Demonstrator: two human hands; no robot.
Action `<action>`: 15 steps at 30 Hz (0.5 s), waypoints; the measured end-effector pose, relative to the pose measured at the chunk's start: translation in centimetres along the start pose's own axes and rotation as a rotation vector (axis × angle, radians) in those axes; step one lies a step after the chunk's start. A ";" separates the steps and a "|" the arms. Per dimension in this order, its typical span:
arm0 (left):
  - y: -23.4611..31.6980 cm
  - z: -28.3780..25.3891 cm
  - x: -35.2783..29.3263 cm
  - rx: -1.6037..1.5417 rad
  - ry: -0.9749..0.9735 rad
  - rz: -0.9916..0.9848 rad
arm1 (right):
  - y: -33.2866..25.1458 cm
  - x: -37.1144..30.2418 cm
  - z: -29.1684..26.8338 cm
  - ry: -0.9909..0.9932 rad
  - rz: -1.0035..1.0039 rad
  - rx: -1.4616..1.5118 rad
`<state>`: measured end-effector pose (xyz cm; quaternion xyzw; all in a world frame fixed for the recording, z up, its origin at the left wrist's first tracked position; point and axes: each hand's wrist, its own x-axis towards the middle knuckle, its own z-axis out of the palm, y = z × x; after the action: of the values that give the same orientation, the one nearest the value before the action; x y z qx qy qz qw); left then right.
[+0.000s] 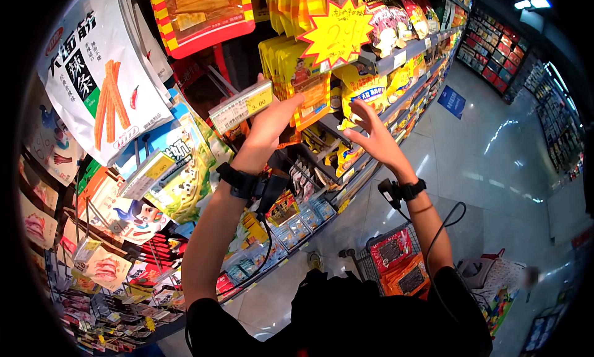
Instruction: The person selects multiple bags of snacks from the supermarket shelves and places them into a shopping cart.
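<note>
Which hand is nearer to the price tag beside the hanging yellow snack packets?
Left. The left hand is just beside the price tag, partly behind it in this view; the right hand is farther off to the right, beyond the yellow snack packets.

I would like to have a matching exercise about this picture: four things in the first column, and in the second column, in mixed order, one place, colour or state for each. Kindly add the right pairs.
Column 1
1. starburst-shaped sign
2. shopping cart
3. right hand
4. white snack bag

Column 2
A. open, with thumb and fingers apart
B. at the picture's upper left
C. yellow, with a red outline
D. on the floor, carrying red and orange packages

Right pairs: 1-C, 2-D, 3-A, 4-B
</note>
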<state>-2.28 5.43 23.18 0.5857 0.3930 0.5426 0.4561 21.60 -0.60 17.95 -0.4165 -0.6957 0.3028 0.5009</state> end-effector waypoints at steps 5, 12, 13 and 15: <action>-1.3 -0.3 3.4 0.147 -0.084 0.082 | 0.0 8.8 1.2 -0.095 -0.050 0.078; -3.2 -1.6 6.5 0.473 0.032 0.181 | 0.2 12.6 1.7 -0.172 -0.009 0.162; -3.7 -1.3 6.6 0.471 0.016 0.165 | 1.3 12.5 1.5 -0.176 0.019 0.166; -4.8 -1.8 7.8 0.384 0.028 0.282 | 2.1 12.9 1.5 -0.163 0.052 0.143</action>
<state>-3.10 14.40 20.73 0.7033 0.4095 0.5244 0.2505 18.81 11.77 21.43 -0.3717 -0.6996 0.3973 0.4632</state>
